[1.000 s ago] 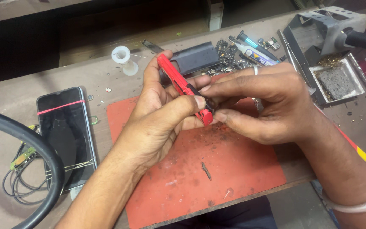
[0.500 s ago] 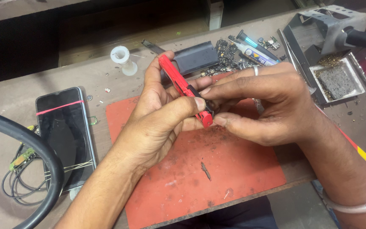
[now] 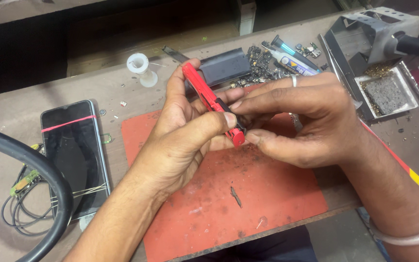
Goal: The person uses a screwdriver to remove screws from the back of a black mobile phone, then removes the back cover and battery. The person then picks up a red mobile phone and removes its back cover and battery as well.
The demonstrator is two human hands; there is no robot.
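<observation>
- Red utility knife [image 3: 213, 103] sits slanted above the middle of the red work mat [image 3: 229, 194], its lower tip pointing down towards the mat and its upper end rising past the left fingers.
- Left hand [image 3: 185, 136] is closed around the knife's handle, thumb pressed along its lower end.
- Right hand [image 3: 301, 121] is curled, fingertips pinched at the knife's lower tip; whatever small piece it may hold there is hidden by the fingers. A ring shows on one finger and a pale bangle [image 3: 413, 235] circles the wrist.
- A small dark sliver [image 3: 236, 196] lies loose on the mat below the hands.
- Just behind the hands, a black rectangular part [image 3: 226, 65] and a heap of small electronic scraps [image 3: 263, 68] crowd the table [image 3: 15, 111], with a tube-shaped pen-like tool [image 3: 292, 60] beside them.
- A white spool [image 3: 140, 68] stands to the left of that part.
- A dark smartphone [image 3: 73, 155] with bands around it lies well to the left, next to a thick black cable [image 3: 35, 170] and thin wires [image 3: 20, 204].
- A metal soldering stand [image 3: 374, 63] with a tray sits at the far right.
</observation>
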